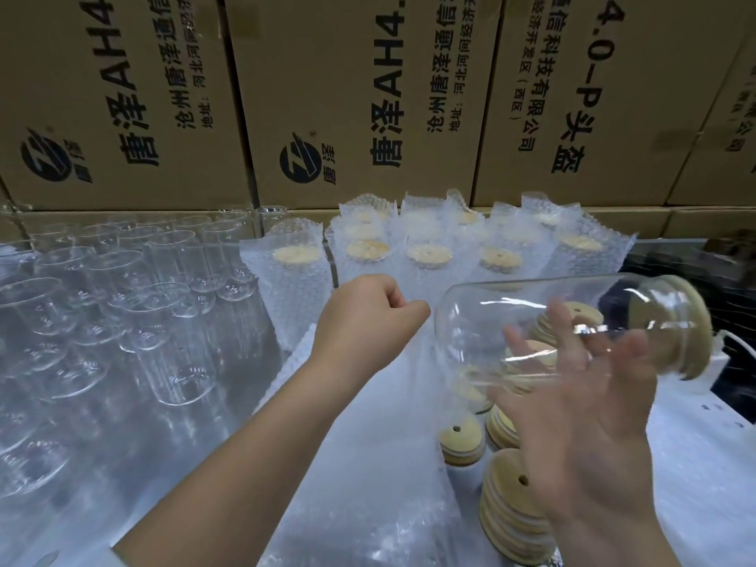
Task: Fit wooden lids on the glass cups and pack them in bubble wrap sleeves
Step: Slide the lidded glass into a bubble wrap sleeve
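Observation:
My right hand (581, 435) holds a clear glass cup (491, 317) on its side, fingers spread round it and showing through the glass. A wooden lid (691, 321) sits on the cup's mouth, pointing right. My left hand (364, 317) is curled into a fist just left of the cup's base, pinching the top end of a bubble wrap sleeve (368, 444) that lies flat on the table towards me. Loose wooden lids (511, 513) with small holes are stacked below the cup.
Several lidded cups in bubble wrap sleeves (429, 255) stand upright at the back. Many bare glass cups (122, 300) crowd the left side. Printed cardboard boxes (368, 96) form a wall behind. A dark crate (695, 263) sits at the far right.

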